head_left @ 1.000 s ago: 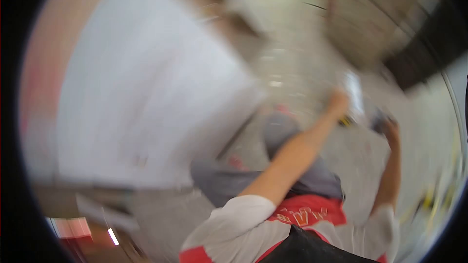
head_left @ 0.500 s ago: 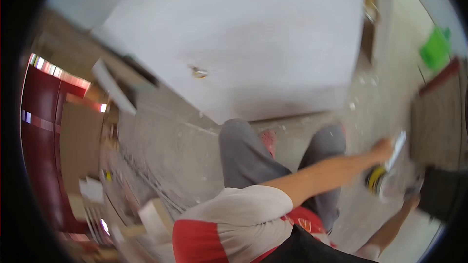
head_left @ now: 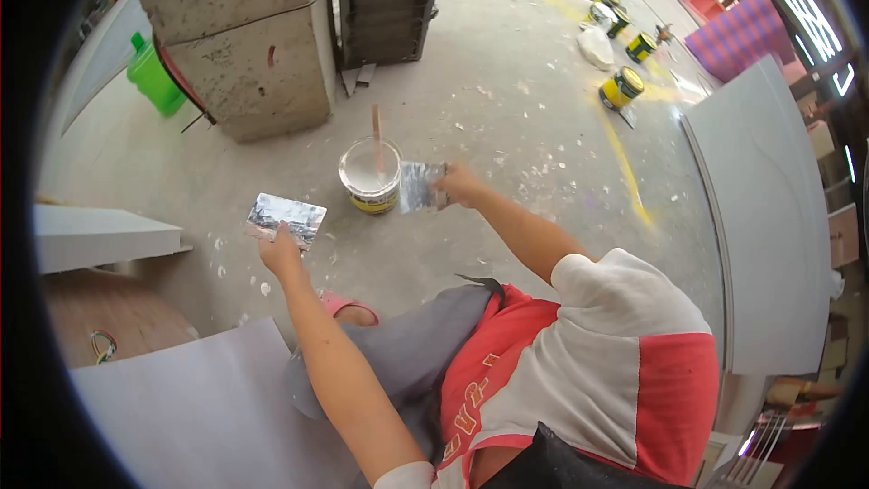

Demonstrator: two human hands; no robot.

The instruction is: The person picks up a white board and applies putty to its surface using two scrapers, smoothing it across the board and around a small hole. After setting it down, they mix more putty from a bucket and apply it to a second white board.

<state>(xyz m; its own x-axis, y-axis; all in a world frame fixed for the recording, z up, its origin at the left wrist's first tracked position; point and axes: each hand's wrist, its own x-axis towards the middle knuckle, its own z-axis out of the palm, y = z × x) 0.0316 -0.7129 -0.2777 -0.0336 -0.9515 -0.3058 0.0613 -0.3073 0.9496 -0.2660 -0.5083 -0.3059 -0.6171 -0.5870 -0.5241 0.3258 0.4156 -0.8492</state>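
Since the view swung — tin (head_left: pixel 375 205) nearer centre | scrapers (head_left: pixel 290 214) either side

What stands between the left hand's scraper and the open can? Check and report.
Nothing visible does: only floor shows between the scraper in the left hand and the open can. A stick juts up from the can's mouth.

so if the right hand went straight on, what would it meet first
Likely the open yellow-labelled can, with the metal scraper in the right hand reaching it first; any gap is hard to judge.
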